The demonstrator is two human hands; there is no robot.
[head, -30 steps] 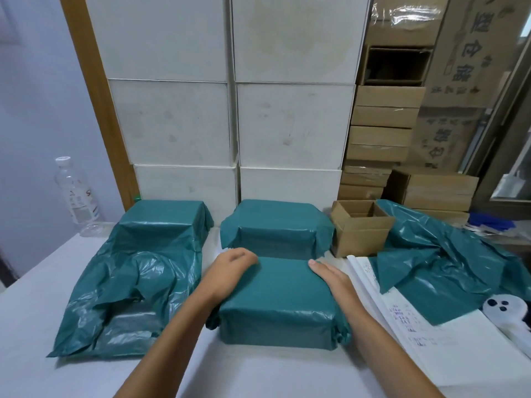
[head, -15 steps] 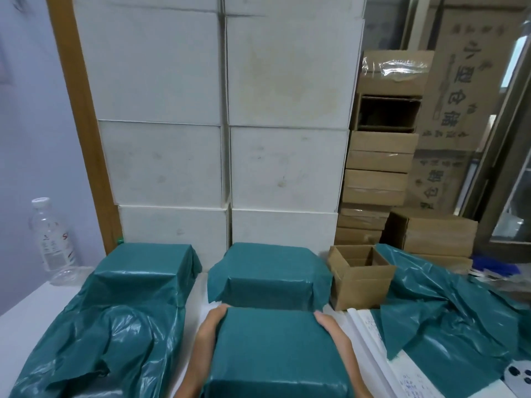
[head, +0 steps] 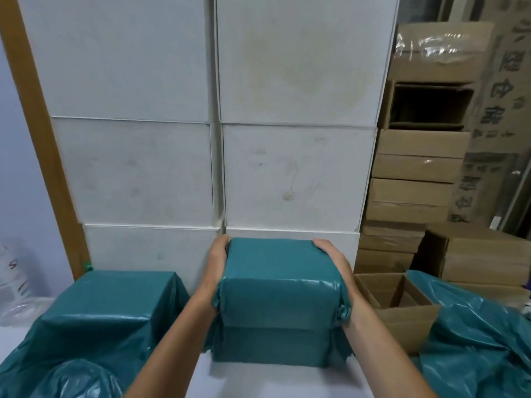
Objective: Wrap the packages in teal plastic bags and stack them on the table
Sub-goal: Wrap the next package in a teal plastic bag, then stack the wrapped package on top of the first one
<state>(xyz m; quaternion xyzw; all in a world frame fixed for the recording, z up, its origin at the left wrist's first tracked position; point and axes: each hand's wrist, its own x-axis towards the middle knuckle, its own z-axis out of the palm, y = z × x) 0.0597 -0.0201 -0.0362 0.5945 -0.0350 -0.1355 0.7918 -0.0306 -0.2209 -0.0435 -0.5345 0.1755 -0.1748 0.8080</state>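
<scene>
At the far left edge of the frame a clear water bottle (head: pixel 13 285) stands blurred on the white table (head: pixel 275 383). Just right of it, in the lower left, a package (head: pixel 115 300) sits draped in a loose teal bag (head: pixel 66 366) whose open end spills toward the bottom edge; it looks covered but not yet folded shut.

At lower centre, the left hand (head: pixel 215 271) and right hand (head: pixel 336 271) press flat against opposite sides of a tightly wrapped package (head: pixel 281 271), clasping it between the palms with fingertips curled over its far top corners. It sits on, or a hair above, a second wrapped package (head: pixel 273 343) on the table; I cannot tell whether they touch yet.

In the lower right, an open cardboard box (head: pixel 393 305) stands beside a crumpled spare bag (head: pixel 482 334).

By my reading, two packages are finished and the stack is being started, while the left one needs closing.
</scene>
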